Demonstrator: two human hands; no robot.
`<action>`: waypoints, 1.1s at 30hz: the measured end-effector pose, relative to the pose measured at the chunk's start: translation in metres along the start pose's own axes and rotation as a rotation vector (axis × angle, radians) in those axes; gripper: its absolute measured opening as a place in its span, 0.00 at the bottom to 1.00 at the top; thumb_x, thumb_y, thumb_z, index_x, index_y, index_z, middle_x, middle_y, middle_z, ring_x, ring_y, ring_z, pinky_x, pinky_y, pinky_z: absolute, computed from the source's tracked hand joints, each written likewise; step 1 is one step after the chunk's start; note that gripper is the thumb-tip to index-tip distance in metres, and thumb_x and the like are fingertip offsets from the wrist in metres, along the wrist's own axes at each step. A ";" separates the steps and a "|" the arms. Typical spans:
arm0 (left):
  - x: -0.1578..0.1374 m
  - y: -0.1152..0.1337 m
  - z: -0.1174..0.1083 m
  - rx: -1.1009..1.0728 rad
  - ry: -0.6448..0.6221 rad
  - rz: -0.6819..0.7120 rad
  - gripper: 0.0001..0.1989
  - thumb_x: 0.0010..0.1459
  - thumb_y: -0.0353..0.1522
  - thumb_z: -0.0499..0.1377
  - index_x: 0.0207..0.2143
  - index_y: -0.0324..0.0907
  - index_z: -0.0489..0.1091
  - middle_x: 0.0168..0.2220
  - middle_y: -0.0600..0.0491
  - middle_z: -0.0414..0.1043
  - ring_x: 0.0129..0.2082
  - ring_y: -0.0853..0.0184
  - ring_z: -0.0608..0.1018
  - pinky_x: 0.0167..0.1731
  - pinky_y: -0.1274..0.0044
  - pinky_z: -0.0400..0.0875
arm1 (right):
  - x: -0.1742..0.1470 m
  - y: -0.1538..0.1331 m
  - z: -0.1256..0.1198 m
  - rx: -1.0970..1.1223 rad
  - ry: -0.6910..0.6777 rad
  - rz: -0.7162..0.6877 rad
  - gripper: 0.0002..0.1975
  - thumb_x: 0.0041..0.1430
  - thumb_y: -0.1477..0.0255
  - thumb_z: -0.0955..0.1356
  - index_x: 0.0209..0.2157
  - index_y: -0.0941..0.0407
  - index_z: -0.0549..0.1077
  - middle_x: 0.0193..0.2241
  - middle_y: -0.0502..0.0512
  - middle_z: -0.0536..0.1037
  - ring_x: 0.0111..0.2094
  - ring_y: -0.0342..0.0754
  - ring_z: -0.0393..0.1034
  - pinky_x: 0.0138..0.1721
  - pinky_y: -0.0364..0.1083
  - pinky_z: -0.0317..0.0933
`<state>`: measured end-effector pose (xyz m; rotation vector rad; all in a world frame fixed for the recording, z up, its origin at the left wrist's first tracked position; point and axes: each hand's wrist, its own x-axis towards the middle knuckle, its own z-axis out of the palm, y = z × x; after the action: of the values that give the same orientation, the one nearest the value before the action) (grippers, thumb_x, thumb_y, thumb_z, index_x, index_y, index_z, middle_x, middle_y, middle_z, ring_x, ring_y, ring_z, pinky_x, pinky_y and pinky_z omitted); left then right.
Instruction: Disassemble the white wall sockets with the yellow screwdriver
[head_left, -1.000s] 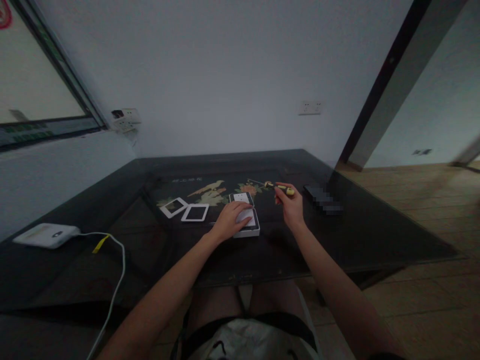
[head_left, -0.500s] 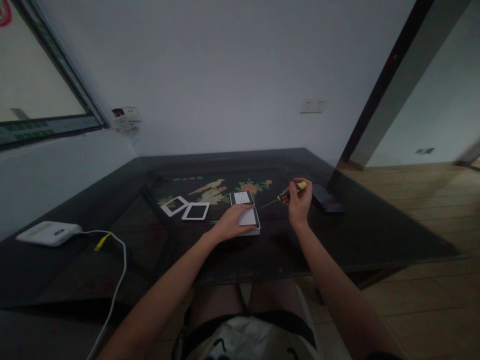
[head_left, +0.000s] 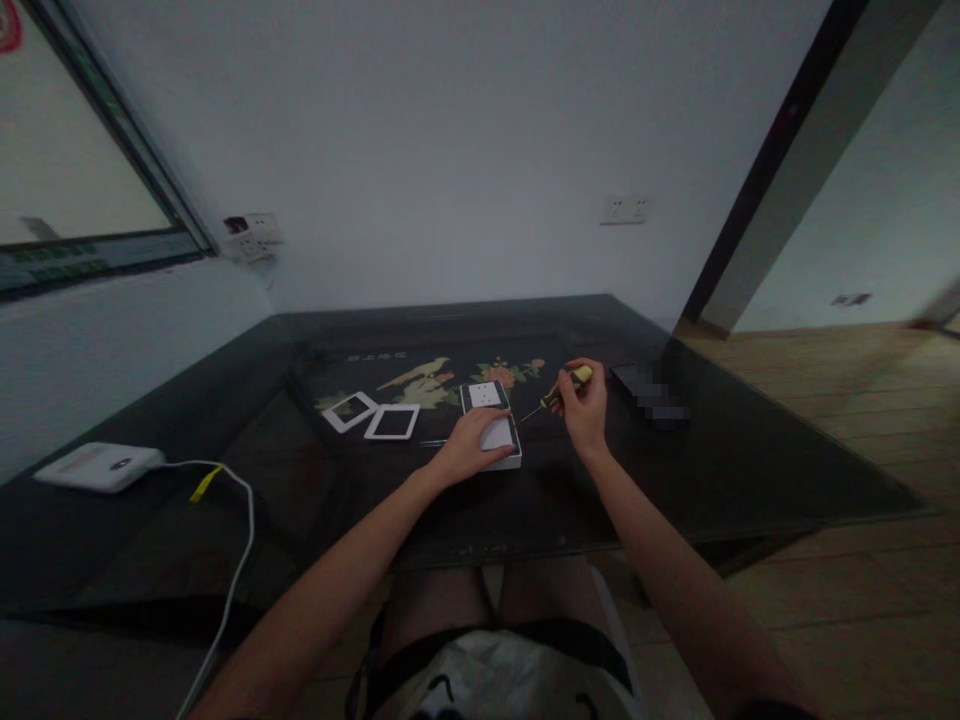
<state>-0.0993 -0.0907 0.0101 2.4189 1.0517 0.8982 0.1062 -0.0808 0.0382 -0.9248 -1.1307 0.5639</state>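
Observation:
My left hand (head_left: 463, 450) is closed around the near part of a white wall socket unit (head_left: 484, 395), which lies on the dark table. Its far half shows socket holes and its near half a plain white panel, partly under my fingers. In my right hand (head_left: 586, 410) is a screwdriver (head_left: 582, 375) with a yellow and black handle. Its thin shaft slants down to the left, and the tip is near the unit's right edge; I cannot tell whether they touch. Two white square frames, a left one (head_left: 358, 420) and a right one (head_left: 389, 436), lie left of the unit.
A white device (head_left: 101, 467) with a white cable (head_left: 250, 520) lies on the table's left side. A dark, partly blurred object (head_left: 634, 385) rests right of my right hand. The table (head_left: 525, 520) meets the wall at the back, where wall sockets (head_left: 625, 209) are mounted.
My right hand has moved left with the screwdriver, bringing its tip closer to the socket unit's right edge. My left hand keeps its hold on the unit, nearly unmoved.

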 end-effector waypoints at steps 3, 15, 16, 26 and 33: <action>0.000 0.000 0.002 -0.009 0.033 -0.013 0.24 0.55 0.37 0.62 0.53 0.43 0.65 0.53 0.46 0.69 0.55 0.57 0.69 0.56 0.64 0.62 | 0.000 0.001 0.000 0.003 0.010 0.008 0.14 0.56 0.61 0.68 0.38 0.52 0.61 0.23 0.43 0.65 0.17 0.38 0.61 0.14 0.38 0.55; -0.001 0.006 0.013 0.032 0.152 -0.058 0.19 0.54 0.34 0.63 0.49 0.43 0.67 0.50 0.48 0.72 0.53 0.58 0.70 0.55 0.64 0.62 | 0.005 0.010 -0.001 0.046 0.096 0.152 0.15 0.49 0.63 0.70 0.33 0.53 0.61 0.18 0.40 0.66 0.12 0.39 0.62 0.12 0.39 0.56; -0.001 0.007 0.013 0.038 0.159 -0.063 0.19 0.54 0.34 0.63 0.48 0.43 0.67 0.50 0.48 0.72 0.53 0.58 0.70 0.55 0.64 0.62 | 0.005 0.011 -0.001 0.057 0.102 0.168 0.15 0.49 0.63 0.70 0.32 0.53 0.61 0.18 0.40 0.66 0.12 0.39 0.62 0.12 0.39 0.56; -0.001 0.010 0.012 0.067 0.147 -0.102 0.19 0.54 0.34 0.63 0.48 0.43 0.67 0.50 0.48 0.71 0.53 0.57 0.70 0.55 0.64 0.61 | 0.015 0.029 -0.007 0.085 0.119 0.533 0.11 0.48 0.75 0.70 0.30 0.53 0.61 0.15 0.39 0.66 0.12 0.41 0.64 0.11 0.38 0.59; -0.001 0.008 0.013 0.069 0.137 -0.095 0.21 0.52 0.36 0.64 0.49 0.44 0.67 0.51 0.48 0.70 0.54 0.57 0.69 0.54 0.64 0.61 | 0.018 0.044 -0.010 0.126 0.086 0.695 0.17 0.47 0.76 0.74 0.28 0.54 0.59 0.16 0.39 0.65 0.13 0.38 0.66 0.12 0.37 0.65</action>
<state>-0.0867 -0.0972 0.0043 2.3679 1.2554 1.0234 0.1243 -0.0469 0.0082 -1.2175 -0.6662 1.1320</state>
